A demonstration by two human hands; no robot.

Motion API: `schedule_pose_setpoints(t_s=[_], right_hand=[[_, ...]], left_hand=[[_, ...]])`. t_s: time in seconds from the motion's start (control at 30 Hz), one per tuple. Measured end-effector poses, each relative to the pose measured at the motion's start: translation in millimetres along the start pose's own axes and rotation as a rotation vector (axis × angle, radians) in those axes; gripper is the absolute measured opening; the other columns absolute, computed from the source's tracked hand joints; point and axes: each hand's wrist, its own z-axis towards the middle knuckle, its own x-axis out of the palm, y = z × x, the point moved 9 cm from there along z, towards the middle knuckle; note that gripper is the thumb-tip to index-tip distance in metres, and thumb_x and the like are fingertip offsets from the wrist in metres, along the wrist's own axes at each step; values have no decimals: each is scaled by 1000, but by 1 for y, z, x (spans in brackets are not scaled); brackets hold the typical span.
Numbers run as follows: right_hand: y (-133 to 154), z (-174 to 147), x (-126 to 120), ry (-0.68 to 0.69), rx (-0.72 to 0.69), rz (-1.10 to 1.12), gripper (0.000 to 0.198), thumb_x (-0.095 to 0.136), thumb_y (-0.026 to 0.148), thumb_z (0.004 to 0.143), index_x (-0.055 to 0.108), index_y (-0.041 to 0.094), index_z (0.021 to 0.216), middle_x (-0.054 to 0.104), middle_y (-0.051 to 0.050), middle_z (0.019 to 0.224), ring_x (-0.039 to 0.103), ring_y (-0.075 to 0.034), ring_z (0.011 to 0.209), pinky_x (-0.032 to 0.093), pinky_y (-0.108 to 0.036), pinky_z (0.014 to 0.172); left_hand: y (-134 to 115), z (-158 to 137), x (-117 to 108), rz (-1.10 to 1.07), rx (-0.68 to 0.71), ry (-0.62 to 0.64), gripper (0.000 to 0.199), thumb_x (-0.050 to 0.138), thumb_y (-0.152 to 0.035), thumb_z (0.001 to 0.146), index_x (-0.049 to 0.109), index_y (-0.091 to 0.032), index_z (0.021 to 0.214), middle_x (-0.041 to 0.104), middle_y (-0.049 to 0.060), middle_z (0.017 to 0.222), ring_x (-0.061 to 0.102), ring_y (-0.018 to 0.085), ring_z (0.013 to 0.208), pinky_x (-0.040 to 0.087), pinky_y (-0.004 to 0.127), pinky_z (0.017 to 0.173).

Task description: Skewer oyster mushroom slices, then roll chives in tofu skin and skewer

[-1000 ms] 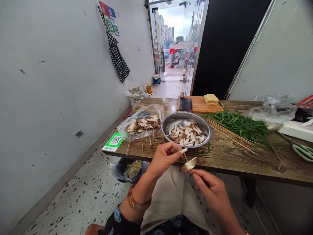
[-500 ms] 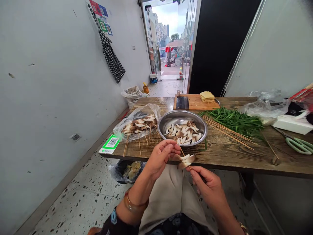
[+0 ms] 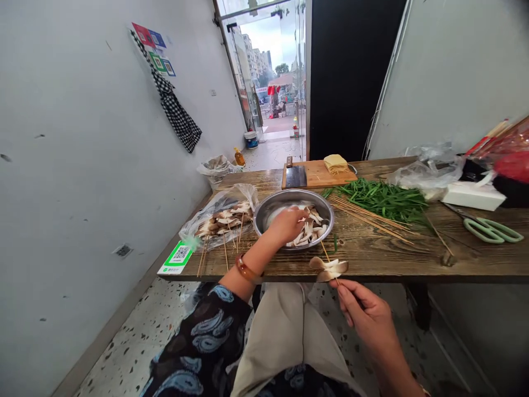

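My right hand pinches the lower part of a bamboo skewer at the table's front edge. Sliced mushroom pieces, white with brown caps, are threaded on it, and its upper end sticks out bare. My left hand reaches into a steel bowl, over the loose mushroom slices. Its fingertips are partly hidden among the slices, so whether they grip one does not show. Left of the bowl, several finished mushroom skewers lie on a clear plastic bag.
Bare skewers and cut green stalks lie right of the bowl. Behind are a cutting board, a cleaver and stacked yellow sheets. Green-handled scissors lie far right; a QR-code card is at the left corner.
My left hand has left the skewer and moved into the bowl. My right hand still holds the skewer with its mushrooms. The view has turned slightly to the right.
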Motion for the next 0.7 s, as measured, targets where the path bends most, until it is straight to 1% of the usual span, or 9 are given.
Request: schedule_pose_setpoints(t_s=[0.1, 0.13, 0.2, 0.33, 0.47, 0.6, 0.7], right_hand=[[-1, 1, -7, -15, -6, 11, 37, 61, 47, 81, 73, 15, 94, 47, 4, 53, 37, -8, 43, 31, -20, 40], [-2, 2, -8, -18, -9, 15, 37, 61, 47, 81, 73, 15, 93, 46, 4, 53, 37, -8, 43, 31, -20, 40], [-3, 3, -11, -13, -10, 22, 37, 61, 48, 80, 73, 15, 92, 46, 4, 54, 38, -8, 43, 31, -20, 40], [-7, 5, -12, 9, 6, 36, 38, 60, 48, 81, 73, 15, 94, 47, 4, 52, 38, -8, 42, 31, -20, 39], [-7, 8, -15, -1, -4, 50, 39, 61, 48, 81, 73, 14, 93, 47, 4, 51, 37, -8, 41, 31, -19, 39], [-6, 7, -17, -8, -1, 61, 39, 62, 49, 80, 74, 14, 92, 48, 4, 52, 38, -8, 41, 32, -19, 37], [-4, 6, -17, -11, 0, 66, 37, 61, 47, 80, 74, 14, 92, 47, 4, 52, 38, -8, 42, 32, -19, 38]], left_hand=[[-12, 11, 19, 150, 159, 112, 32, 48, -8, 76, 71, -20, 95, 65, 9, 96, 59, 22, 92, 43, 32, 86], [-14, 12, 24, 191, 189, 144, 33, 48, -7, 76, 72, -20, 95, 65, 9, 97, 59, 22, 94, 43, 33, 88], [-13, 14, 32, 250, 207, 194, 32, 49, -6, 74, 72, -19, 93, 64, 10, 98, 59, 23, 95, 42, 33, 88], [-4, 14, 39, 268, 151, 242, 24, 53, -9, 72, 70, -19, 86, 63, 10, 93, 59, 23, 88, 44, 32, 82], [4, 15, 38, 236, 90, 230, 17, 57, -11, 71, 69, -19, 80, 63, 9, 87, 59, 22, 81, 44, 31, 76], [11, 14, 28, 191, 16, 198, 11, 60, -12, 68, 69, -18, 69, 63, 6, 77, 58, 19, 73, 42, 28, 69], [15, 9, 15, 174, -14, 161, 12, 58, -13, 69, 69, -17, 66, 61, 5, 71, 56, 16, 69, 41, 26, 65]])
